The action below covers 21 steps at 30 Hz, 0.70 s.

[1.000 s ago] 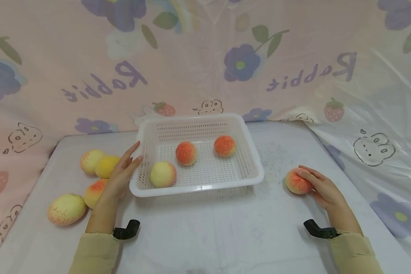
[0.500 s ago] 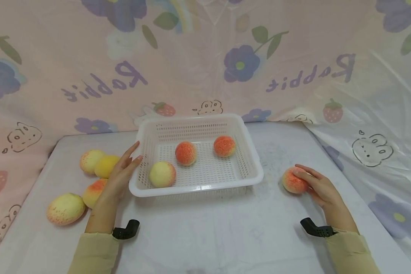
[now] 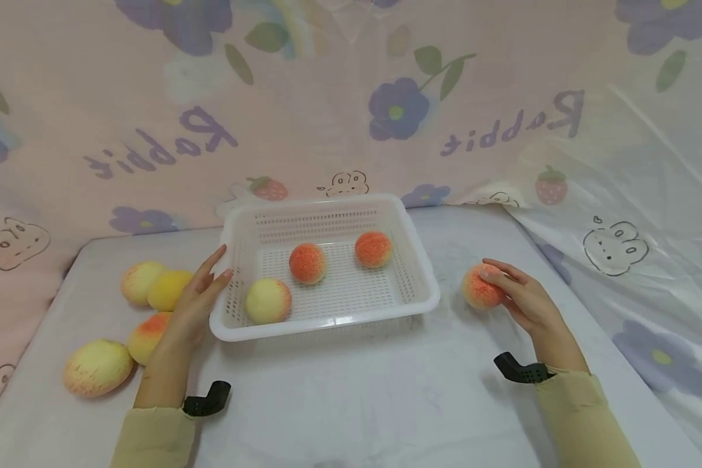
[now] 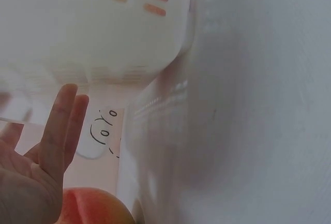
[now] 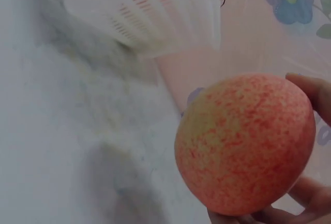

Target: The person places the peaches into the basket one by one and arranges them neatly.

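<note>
My right hand [image 3: 529, 302] grips a red-speckled peach [image 5: 245, 146], held a little above the table to the right of a white plastic basket [image 3: 336, 322]. The basket holds a pale yellow peach [image 3: 268, 301] at its front left and two redder peaches, one in the middle [image 3: 307, 263] and one at the right [image 3: 373, 249]. With fingers extended, my left hand [image 3: 195, 305] touches the basket's left side. In the left wrist view its fingers [image 4: 58, 131] lie straight against the basket wall.
Left of the left arm lie a pale peach [image 3: 97, 368], an orange-yellow peach [image 3: 146, 338], a yellow fruit [image 3: 168, 290] and another pale peach [image 3: 142, 283]. A printed curtain [image 3: 327, 97] hangs behind the white table [image 3: 351, 396].
My right hand has raised the peach from the table and brought it slightly left, nearer the basket. The head view has shifted a little. My left hand stays at the basket's side.
</note>
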Each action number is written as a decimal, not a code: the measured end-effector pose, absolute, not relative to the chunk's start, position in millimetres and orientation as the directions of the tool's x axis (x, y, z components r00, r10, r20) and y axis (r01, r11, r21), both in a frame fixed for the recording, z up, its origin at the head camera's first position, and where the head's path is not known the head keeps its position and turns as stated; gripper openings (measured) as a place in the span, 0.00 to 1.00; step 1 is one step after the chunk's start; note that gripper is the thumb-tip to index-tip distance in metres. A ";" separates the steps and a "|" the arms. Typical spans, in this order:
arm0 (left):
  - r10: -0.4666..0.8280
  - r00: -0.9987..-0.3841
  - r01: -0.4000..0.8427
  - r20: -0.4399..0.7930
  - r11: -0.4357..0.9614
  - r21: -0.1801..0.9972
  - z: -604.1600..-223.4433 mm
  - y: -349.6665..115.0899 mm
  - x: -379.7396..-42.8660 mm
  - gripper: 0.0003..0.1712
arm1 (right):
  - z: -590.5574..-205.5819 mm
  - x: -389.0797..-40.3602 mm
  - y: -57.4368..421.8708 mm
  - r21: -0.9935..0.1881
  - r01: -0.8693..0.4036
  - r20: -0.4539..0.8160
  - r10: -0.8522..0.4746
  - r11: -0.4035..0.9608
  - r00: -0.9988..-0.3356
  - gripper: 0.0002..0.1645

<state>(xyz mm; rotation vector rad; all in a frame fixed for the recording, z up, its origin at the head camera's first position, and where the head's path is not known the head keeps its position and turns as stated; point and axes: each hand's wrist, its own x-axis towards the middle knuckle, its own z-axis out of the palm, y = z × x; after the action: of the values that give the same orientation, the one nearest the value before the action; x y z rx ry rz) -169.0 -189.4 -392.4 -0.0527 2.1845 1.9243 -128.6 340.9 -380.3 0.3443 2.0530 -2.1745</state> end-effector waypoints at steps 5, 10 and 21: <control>0.121 -0.974 -0.176 -0.193 0.139 0.975 -392.2 -189.4 -168.6 0.36 | -369.3 -135.0 329.5 -0.974 0.221 -0.223 0.043 -0.052 -0.974 0.21; 0.116 -0.972 -0.187 -0.204 0.144 0.972 -391.3 -189.0 -168.0 0.36 | -360.9 -140.6 318.2 -0.974 0.228 -0.228 0.045 -0.018 -0.973 0.24; 0.107 -0.972 -0.198 -0.209 0.112 0.974 -389.9 -186.9 -168.4 0.36 | -345.4 -148.4 299.7 -0.979 0.200 -0.200 0.013 0.028 -0.980 0.22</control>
<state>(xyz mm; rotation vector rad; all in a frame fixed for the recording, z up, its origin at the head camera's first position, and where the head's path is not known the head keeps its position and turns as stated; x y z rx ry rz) -168.4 -186.9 -389.9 -0.0899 2.1596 1.9516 -148.4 299.7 -345.4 0.2255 2.1504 -2.0890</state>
